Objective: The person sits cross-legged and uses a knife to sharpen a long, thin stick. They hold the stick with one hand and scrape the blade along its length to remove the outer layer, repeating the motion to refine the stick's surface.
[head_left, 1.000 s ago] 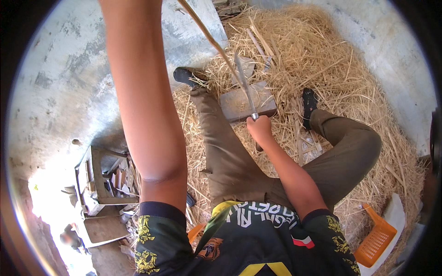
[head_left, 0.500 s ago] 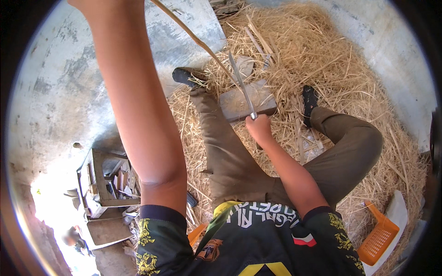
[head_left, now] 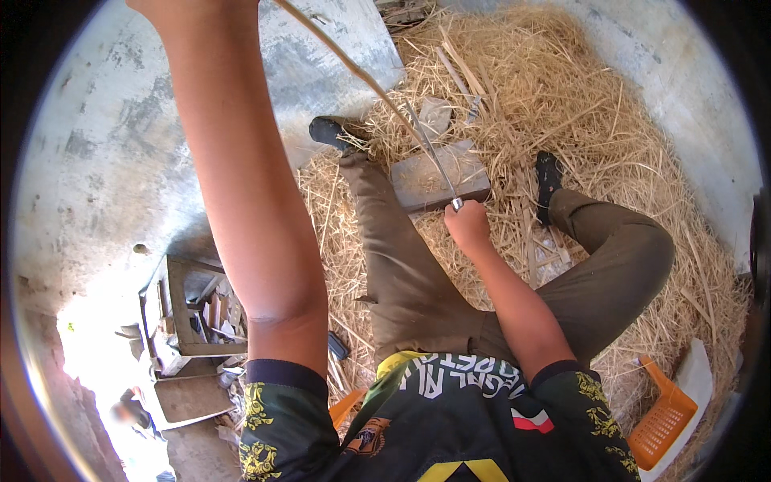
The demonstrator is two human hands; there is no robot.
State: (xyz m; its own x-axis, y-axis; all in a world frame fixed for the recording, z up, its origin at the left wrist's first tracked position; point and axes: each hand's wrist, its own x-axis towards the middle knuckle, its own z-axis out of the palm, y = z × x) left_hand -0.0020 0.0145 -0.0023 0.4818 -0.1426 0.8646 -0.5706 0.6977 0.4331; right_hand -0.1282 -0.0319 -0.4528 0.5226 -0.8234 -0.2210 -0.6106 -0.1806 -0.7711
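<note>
My right hand [head_left: 468,225] is closed round the handle of a long-bladed knife [head_left: 442,169], low between my legs. Its narrow blade points up and away, seen nearly edge-on. Along it runs a thin brown stick [head_left: 353,67], slanting from the top edge down to the blade; whether they touch I cannot tell. My left arm reaches far forward, and the left hand [head_left: 195,6] is mostly cut off at the top edge near the stick's upper part, fingers hidden. Below the blade lies a grey-brown rectangular block [head_left: 430,183] on the straw, between my feet.
Straw and split strips [head_left: 562,88] cover the floor around my legs. Pale walls [head_left: 112,145] rise at left and right. At lower left stands a wooden frame [head_left: 177,313] with scraps; a blurred person [head_left: 136,414] is beyond. An orange perforated plastic piece [head_left: 662,426] lies lower right.
The knife has turned from showing its broad side to nearly edge-on, lying closer along the stick. My right hand has shifted slightly; the whole view has moved a little.
</note>
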